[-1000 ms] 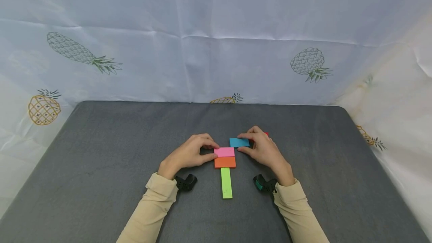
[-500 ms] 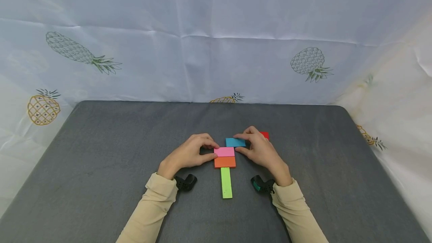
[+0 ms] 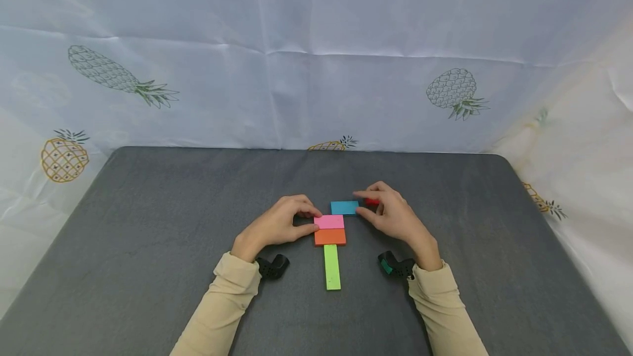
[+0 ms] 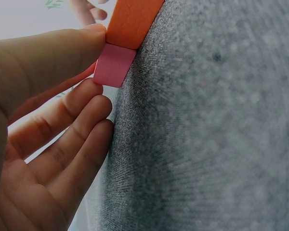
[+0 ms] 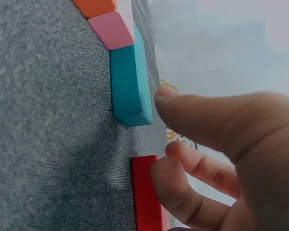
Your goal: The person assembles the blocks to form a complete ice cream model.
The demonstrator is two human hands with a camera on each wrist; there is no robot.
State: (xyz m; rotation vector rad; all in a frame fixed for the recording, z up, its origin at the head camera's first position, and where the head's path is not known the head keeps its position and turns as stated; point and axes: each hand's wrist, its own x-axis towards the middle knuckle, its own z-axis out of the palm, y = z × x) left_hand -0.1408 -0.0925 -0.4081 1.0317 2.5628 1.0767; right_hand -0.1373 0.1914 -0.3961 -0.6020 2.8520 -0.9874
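Note:
My left hand pinches the left end of a pink block between thumb and index finger. Against its near side lies an orange block, and a long lime-green block points from there toward me. Beyond the pink block sits a blue block, set off to the right. My right hand is just right of the blue block, thumb and fingers apart, holding nothing. A red block lies beneath those fingers in the right wrist view, mostly covered by the hand in the head view.
All the blocks lie on a dark grey cloth-covered table with rounded far corners. Behind it hangs a pale curtain printed with pineapples. Black devices are strapped at the left wrist and right wrist.
My right hand slid the blue block left until it met the pink block's far side, then let go and drew back right, over the red block. The left hand stayed in place.

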